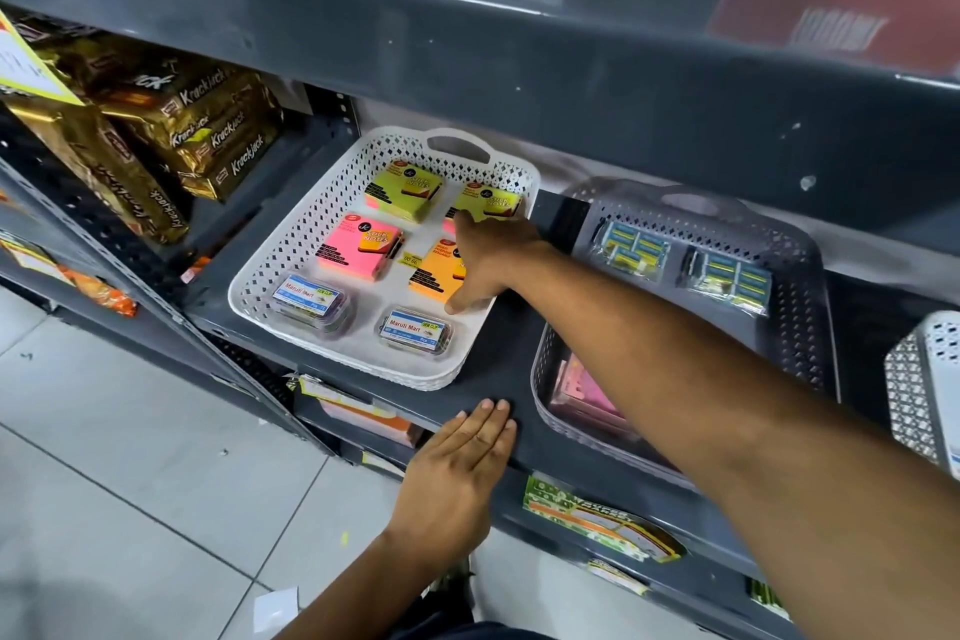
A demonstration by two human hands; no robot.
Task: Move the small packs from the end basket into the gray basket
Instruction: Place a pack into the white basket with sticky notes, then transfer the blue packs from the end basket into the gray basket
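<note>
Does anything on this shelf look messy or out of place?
Mostly tidy. The sticky note pads and clip boxes lie in neat rows in the white basket. Odd bits: the biscuit packs at left are piled crookedly, and a green label on the shelf edge hangs tilted.

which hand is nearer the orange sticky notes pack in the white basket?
Right. The right hand lies over the orange sticky notes pack inside the white basket, covering part of it. The left hand rests flat on the shelf edge, outside the basket.
</note>
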